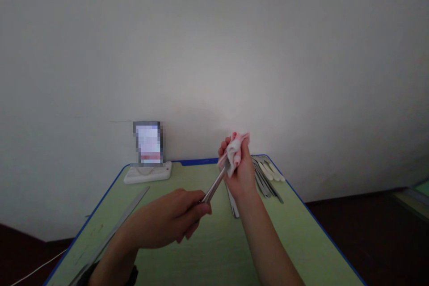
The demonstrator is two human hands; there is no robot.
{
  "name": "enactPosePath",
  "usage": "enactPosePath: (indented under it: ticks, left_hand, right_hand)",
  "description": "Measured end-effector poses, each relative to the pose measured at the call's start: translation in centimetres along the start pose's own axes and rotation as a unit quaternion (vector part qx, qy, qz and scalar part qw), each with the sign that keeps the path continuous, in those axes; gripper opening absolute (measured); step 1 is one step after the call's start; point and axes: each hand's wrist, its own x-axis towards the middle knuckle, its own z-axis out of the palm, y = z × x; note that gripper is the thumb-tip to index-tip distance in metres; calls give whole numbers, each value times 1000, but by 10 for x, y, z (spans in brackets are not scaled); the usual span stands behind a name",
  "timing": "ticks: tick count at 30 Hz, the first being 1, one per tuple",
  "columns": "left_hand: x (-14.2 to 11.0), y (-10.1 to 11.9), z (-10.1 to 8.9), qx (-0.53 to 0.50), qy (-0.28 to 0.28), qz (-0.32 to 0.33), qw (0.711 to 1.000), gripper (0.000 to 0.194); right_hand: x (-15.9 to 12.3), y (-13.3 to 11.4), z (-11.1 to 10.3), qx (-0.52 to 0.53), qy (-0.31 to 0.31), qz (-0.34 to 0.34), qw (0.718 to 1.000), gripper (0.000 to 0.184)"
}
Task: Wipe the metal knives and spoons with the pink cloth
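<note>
My left hand (170,216) grips the handle of a piece of metal cutlery (216,184) between thumb and fingers, above the green table. The far end of the cutlery goes into a pink and white cloth (233,152), so its kind is hidden. My right hand (246,172) is closed around that cloth and the cutlery's end. Just below the right hand, another metal handle (233,205) lies on the tabletop, partly covered by the hand.
Several metal utensils (264,183) lie at the far right, beside some with white handles (273,172). At the back left, a blurred phone (149,143) stands on a white base (147,173). A long flat strip (129,209) lies along the left of the blue-edged table (187,261), against the wall.
</note>
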Motion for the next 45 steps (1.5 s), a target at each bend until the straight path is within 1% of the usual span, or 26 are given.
enactPosePath:
  ticks: [2, 5, 6, 8, 10, 12, 15, 17, 19, 21, 25, 29, 32, 36, 38, 41, 43, 45]
  left_hand:
    - [-4, -6, -4, -14, -10, 16, 1000, 34]
    - [-11, -16, -11, -20, 13, 36, 999, 30]
    - [-14, -19, -13, -27, 12, 44, 999, 29]
    - [-16, -22, -16, -43, -8, 64, 997, 29]
    - [-15, -21, -16, -65, -31, 86, 994, 28]
    - [-9, -19, -14, -83, -28, 96, 991, 27]
    - [3, -20, -9, -67, 30, 83, 994, 28]
    - [9, -22, -8, -30, 80, 62, 994, 29]
    - [10, -25, -9, 2, 117, 41, 992, 31]
    - [9, -26, -11, 21, 142, 26, 989, 33]
    - [9, -21, -10, 34, 184, 23, 982, 37]
    - [16, -17, -3, 20, 191, 34, 981, 33]
    - [19, -17, 0, 16, 205, 37, 978, 30]
    - [17, -17, -2, 18, 193, 31, 980, 34]
    - [15, -15, -3, 45, 198, 29, 979, 37]
    - [10, -9, -4, 79, 206, 48, 974, 37]
    - [5, -4, -5, 87, 201, 53, 974, 38]
    - [0, 0, -6, 96, 192, 41, 976, 39]
  right_hand:
    - [4, -9, -4, 12, 5, -31, 999, 25]
    - [7, -17, -7, 22, 7, -80, 997, 21]
    - [8, -18, -7, 23, 7, -89, 996, 20]
    - [7, -15, -6, 20, 16, -98, 995, 20]
    - [4, -7, -3, 8, 37, -101, 994, 22]
    - [-2, 6, 1, -15, 53, -104, 993, 26]
    - [-15, 31, 6, -68, 49, -75, 994, 36]
    - [-24, 46, 8, -99, 26, -48, 994, 39]
    - [-30, 56, 10, -109, 5, -28, 994, 39]
    - [-33, 60, 11, -114, -8, -18, 993, 39]
    - [-33, 58, 11, -117, -2, -12, 993, 41]
    - [-35, 58, 11, -117, 14, -10, 993, 42]
    - [-39, 61, 11, -118, 4, 1, 993, 41]
    - [-39, 62, 10, -134, -18, 24, 991, 42]
    - [-39, 60, 10, -133, -20, 14, 991, 40]
    - [-40, 55, 13, -128, -29, 3, 991, 37]
    - [-39, 51, 15, -125, -37, 6, 991, 37]
    - [-33, 45, 14, -118, -33, -1, 992, 35]
